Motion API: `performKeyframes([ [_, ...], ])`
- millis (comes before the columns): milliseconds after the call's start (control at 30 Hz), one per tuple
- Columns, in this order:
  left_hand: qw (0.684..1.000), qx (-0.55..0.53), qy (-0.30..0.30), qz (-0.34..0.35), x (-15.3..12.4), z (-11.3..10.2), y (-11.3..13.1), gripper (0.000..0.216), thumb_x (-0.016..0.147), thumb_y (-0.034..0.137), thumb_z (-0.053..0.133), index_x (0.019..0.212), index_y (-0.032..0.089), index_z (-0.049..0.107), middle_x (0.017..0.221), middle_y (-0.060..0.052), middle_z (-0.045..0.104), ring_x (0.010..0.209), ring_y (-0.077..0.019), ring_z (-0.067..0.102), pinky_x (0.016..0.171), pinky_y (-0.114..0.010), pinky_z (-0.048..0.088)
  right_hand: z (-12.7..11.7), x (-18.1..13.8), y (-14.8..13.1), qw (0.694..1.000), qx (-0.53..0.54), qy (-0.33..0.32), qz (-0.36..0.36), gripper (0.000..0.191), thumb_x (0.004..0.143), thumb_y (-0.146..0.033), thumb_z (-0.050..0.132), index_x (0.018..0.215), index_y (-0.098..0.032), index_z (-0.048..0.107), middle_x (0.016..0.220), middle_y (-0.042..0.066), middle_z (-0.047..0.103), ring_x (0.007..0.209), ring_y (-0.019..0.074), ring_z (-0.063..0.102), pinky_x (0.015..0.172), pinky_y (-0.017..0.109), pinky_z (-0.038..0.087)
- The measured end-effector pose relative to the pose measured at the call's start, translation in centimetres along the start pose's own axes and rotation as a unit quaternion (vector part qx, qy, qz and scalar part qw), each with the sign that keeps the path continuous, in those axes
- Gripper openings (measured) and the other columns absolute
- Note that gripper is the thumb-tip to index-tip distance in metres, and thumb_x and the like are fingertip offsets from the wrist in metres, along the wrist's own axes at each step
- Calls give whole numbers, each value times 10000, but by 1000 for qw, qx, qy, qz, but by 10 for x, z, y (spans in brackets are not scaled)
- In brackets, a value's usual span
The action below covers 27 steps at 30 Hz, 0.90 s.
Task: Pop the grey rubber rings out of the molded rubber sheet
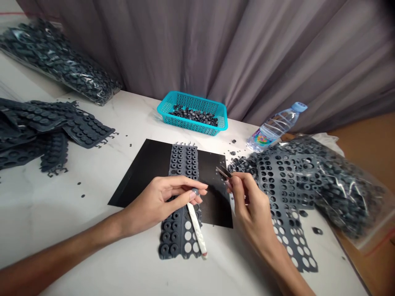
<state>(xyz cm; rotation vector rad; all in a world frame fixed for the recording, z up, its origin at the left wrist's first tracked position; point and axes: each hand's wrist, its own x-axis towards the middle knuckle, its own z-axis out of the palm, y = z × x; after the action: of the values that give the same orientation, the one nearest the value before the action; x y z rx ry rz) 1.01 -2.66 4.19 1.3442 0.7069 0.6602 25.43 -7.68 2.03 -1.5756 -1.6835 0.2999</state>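
My left grip [163, 196] pinches a small plug [195, 191]. My right grip [251, 198] clamps tweezers [224, 172] pointing forward-left; the sheet [181, 232] runs lengthwise away from me.

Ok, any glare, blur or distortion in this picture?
Head view throughout: white glare on the left bag and right bag; stretching towards the edges; a dark top right corner; left hand and right hand fairly sharp.
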Motion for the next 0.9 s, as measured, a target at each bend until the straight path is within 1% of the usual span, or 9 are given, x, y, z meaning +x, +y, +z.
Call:
performKeyframes([
  [133, 1000, -20, 7, 3, -1, 2, -1, 260, 1003, 258, 680, 1240, 173, 746, 1158, -63, 805, 1030, -161, 781, 981, -231, 610, 3, -7, -18, 997, 68, -11, -39, 60, 1048, -269, 589, 1058, -211, 597, 761, -38, 556, 593, 96, 516, 536, 205, 427],
  [167, 1000, -30, 7, 3, -1, 2, -1, 263, 1002, 256, 682, 1242, 167, 743, 1151, -67, 808, 1040, -169, 782, 991, -242, 610, 4, -8, -20, 995, 75, -19, -56, 69, 1028, -254, 625, 1075, -209, 603, 757, -40, 543, 585, 95, 503, 520, 205, 421],
  [300, 998, -58, 6, 6, 0, 2, -4, 272, 1009, 256, 673, 1256, 164, 738, 1183, -74, 801, 1092, -190, 772, 1027, -281, 604, 7, -13, -21, 987, 65, -35, -144, 205, 1021, -148, 615, 1223, -181, 621, 816, -2, 588, 629, 112, 541, 549, 226, 450],
  [367, 998, -54, 4, 11, 1, 1, -6, 281, 1015, 250, 665, 1278, 176, 729, 1199, -68, 795, 1110, -184, 764, 1041, -278, 594, 9, -14, -18, 979, 46, -37, -196, 330, 1022, -108, 601, 1347, -158, 583, 848, 24, 617, 660, 127, 567, 563, 243, 455],
  [433, 998, -52, 5, 15, 2, 0, -8, 288, 1023, 242, 652, 1297, 180, 713, 1205, -68, 790, 1129, -183, 755, 1049, -279, 588, 11, -14, -15, 972, 26, -38, -229, 422, 1018, -87, 602, 1432, -139, 540, 854, 38, 625, 670, 138, 570, 571, 263, 448],
  [567, 998, -64, 17, 19, 1, -1, -10, 278, 1026, 258, 651, 1296, 192, 672, 1225, -74, 768, 1136, -202, 752, 1028, -303, 605, 11, -14, -13, 970, 9, -43, -239, 488, 1016, -59, 591, 1493, -125, 511, 891, 69, 650, 692, 151, 569, 601, 288, 444],
  [633, 997, -66, 21, 24, 1, -1, -9, 226, 1019, 270, 667, 1230, 187, 672, 1174, -67, 775, 1079, -196, 770, 1004, -301, 615, 10, -14, -13, 970, 4, -41, -241, 488, 1017, -42, 575, 1494, -128, 519, 900, 74, 652, 698, 150, 573, 597, 284, 437],
  [767, 997, -63, 27, 29, 3, -2, -6, 150, 1010, 264, 684, 1117, 160, 702, 1060, -59, 791, 1026, -174, 778, 972, -243, 610, 10, -14, -14, 970, -1, -37, -241, 475, 1015, -30, 569, 1479, -132, 544, 894, 72, 653, 691, 146, 576, 580, 274, 424],
  [900, 996, -81, 35, 14, 3, -2, -4, 185, 1006, 263, 690, 1149, 151, 725, 1137, -75, 784, 1072, -183, 770, 1013, -245, 597, 10, -13, -12, 971, -8, -37, -236, 482, 1011, -34, 580, 1482, -131, 546, 914, 79, 658, 705, 149, 582, 598, 276, 433],
])
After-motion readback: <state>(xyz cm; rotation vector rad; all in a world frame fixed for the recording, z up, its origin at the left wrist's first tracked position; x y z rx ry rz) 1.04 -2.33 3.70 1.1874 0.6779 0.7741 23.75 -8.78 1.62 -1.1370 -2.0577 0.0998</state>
